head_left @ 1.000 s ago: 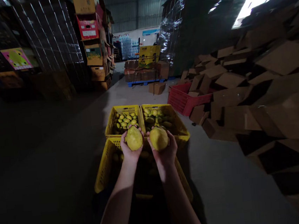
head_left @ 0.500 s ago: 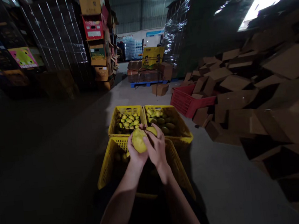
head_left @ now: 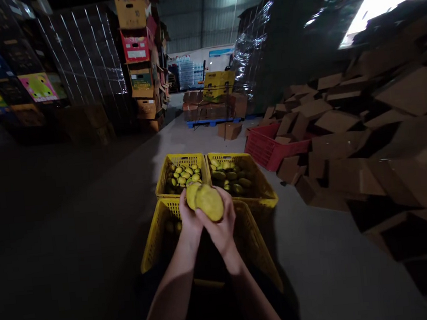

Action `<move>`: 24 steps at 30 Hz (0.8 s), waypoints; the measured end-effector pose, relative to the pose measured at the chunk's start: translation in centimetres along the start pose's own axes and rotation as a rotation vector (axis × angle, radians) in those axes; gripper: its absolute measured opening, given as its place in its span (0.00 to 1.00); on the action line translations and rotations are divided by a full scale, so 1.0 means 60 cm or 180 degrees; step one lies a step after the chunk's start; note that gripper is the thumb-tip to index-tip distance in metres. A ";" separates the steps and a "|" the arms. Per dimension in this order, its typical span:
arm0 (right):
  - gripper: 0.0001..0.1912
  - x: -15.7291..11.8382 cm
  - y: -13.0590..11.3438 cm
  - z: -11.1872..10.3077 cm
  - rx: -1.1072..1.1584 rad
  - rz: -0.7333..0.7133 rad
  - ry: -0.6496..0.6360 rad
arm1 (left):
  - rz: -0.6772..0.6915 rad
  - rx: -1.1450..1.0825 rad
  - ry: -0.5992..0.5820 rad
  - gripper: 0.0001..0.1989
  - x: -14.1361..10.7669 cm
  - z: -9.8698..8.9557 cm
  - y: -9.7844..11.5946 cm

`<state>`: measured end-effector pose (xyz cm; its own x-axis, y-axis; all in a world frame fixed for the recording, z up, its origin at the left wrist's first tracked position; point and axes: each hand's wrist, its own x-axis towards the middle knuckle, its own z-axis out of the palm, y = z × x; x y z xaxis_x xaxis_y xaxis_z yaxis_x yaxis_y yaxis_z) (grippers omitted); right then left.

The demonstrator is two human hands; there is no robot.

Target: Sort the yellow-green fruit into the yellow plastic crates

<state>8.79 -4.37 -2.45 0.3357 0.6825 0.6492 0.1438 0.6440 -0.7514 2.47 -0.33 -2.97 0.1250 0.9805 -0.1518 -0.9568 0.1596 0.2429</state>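
My left hand is wrapped round a yellow-green fruit, partly hidden behind a second one. That second yellow fruit is in my right hand, its thumb across the lower side. The two fruits touch, above the near yellow crate, where a few fruits lie in shadow at the left. Beyond it, the far left crate holds several small yellow fruits, and the far right crate holds several greener ones.
A red crate and a heap of cardboard boxes lie to the right. Ahead stands a blue pallet loaded with boxes. A tall stack of cartons rises at the back left.
The right hand's fruit has come round in front of the left hand's fruit, with its broad side now showing. Both hands have turned slightly. The view has tilted a little.
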 end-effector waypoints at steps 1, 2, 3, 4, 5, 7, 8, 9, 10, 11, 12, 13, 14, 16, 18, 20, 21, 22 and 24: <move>0.28 0.006 0.002 -0.006 0.0416 0.0374 0.0154 | 0.0007 -0.0115 0.0106 0.14 -0.001 0.006 0.011; 0.24 0.014 0.004 -0.012 0.0858 0.0773 0.0289 | 0.0000 -0.0233 0.0205 0.13 -0.004 0.013 0.022; 0.20 0.021 0.006 -0.018 0.1306 0.1179 0.0396 | -0.0012 -0.0334 0.0263 0.12 -0.007 0.019 0.031; 0.18 0.029 0.009 -0.023 0.1723 0.1551 0.0451 | -0.0037 -0.0391 0.0251 0.10 -0.012 0.024 0.038; 0.18 0.035 0.010 -0.027 0.2071 0.1842 0.0444 | -0.0077 -0.0385 0.0179 0.10 -0.017 0.028 0.044; 0.19 0.041 0.010 -0.031 0.2520 0.2135 0.0275 | -0.0137 -0.0246 -0.0020 0.10 -0.027 0.034 0.050; 0.19 0.041 0.007 -0.032 0.2657 0.2170 0.0120 | -0.0152 -0.0150 -0.0126 0.11 -0.031 0.035 0.052; 0.18 0.041 0.004 -0.032 0.2760 0.2171 -0.0066 | -0.0155 -0.0057 -0.0231 0.12 -0.035 0.035 0.054; 0.17 0.039 -0.001 -0.032 0.2854 0.2156 -0.0252 | -0.0142 0.0021 -0.0342 0.12 -0.038 0.035 0.056; 0.17 0.037 -0.005 -0.032 0.2951 0.2151 -0.0436 | -0.0113 0.0075 -0.0451 0.13 -0.040 0.034 0.057; 0.16 0.036 -0.008 -0.033 0.3053 0.2178 -0.0600 | -0.0095 0.0109 -0.0551 0.13 -0.041 0.033 0.059; 0.16 0.035 -0.011 -0.033 0.3149 0.2247 -0.0726 | -0.0096 0.0129 -0.0620 0.13 -0.042 0.032 0.060; 0.16 0.034 -0.012 -0.034 0.3225 0.2363 -0.0796 | -0.0120 0.0144 -0.0644 0.13 -0.042 0.031 0.061; 0.16 0.035 -0.010 -0.036 0.3315 0.2666 -0.0732 | -0.0191 0.0128 -0.0558 0.10 -0.041 0.029 0.062; 0.15 0.037 -0.005 -0.037 0.3371 0.2928 -0.0441 | -0.0252 -0.0002 -0.0397 0.09 -0.037 0.026 0.061; 0.13 0.039 0.003 -0.037 0.3435 0.3058 -0.0111 | -0.0223 -0.0206 -0.0298 0.11 -0.032 0.024 0.058; 0.13 0.040 0.007 -0.037 0.3465 0.3074 0.0043 | -0.0170 -0.0290 -0.0288 0.13 -0.029 0.022 0.057; 0.14 0.041 0.010 -0.037 0.3489 0.3067 0.0177 | -0.0106 -0.0341 -0.0291 0.15 -0.027 0.021 0.056; 0.13 0.041 0.015 -0.036 0.3493 0.3043 0.0351 | 0.0008 -0.0358 -0.0325 0.17 -0.023 0.020 0.054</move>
<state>11.78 -2.85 -1.79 -0.0308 0.9958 -0.0860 -0.9214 -0.0616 -0.3836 -0.51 -1.05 -0.84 0.1431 0.9883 -0.0518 -0.9798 0.1489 0.1332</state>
